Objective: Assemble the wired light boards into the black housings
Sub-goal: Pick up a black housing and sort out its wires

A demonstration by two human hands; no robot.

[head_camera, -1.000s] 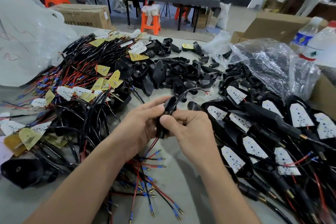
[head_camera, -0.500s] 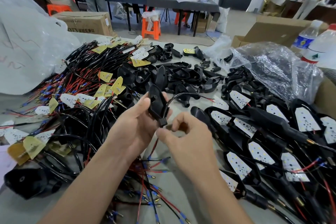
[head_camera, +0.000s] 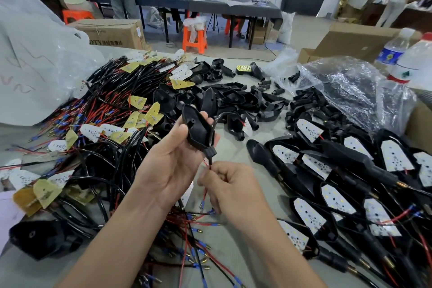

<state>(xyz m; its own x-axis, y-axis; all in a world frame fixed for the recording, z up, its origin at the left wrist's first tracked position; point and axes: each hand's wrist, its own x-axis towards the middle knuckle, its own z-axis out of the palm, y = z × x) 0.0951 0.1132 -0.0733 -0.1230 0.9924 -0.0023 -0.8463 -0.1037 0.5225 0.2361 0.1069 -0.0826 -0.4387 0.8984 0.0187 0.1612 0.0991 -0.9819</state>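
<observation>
Right hand (head_camera: 231, 184): its fingers (head_camera: 218, 169) are curled together and pinched on the thin wire leads (head_camera: 209, 164) just below the stem of a black housing (head_camera: 195, 128). Red and black strands can be seen in the pinch, and their terminal ends hang down below the fist.

Left hand (head_camera: 173, 159): the housing is gripped upright, narrow end up, with the thumb on its near face and the fingers (head_camera: 205, 116) wrapped behind it. The stem points down toward the right hand, and the two hands are nearly touching.

A black cable (head_camera: 218, 118) arcs out from behind the housing toward what appears to be a small white light board (head_camera: 248, 127), lying just beside the left fingertips and not yet seated.

The threading step is judged to be in hand. A steady downward pull on the leads is called for next, until the board is drawn into the shell.

On the bench (head_camera: 35, 271), wired boards (head_camera: 131, 121) are heaped to the left, empty housings (head_camera: 233, 98) beyond the hands, and finished units (head_camera: 395, 156) to the right.
</observation>
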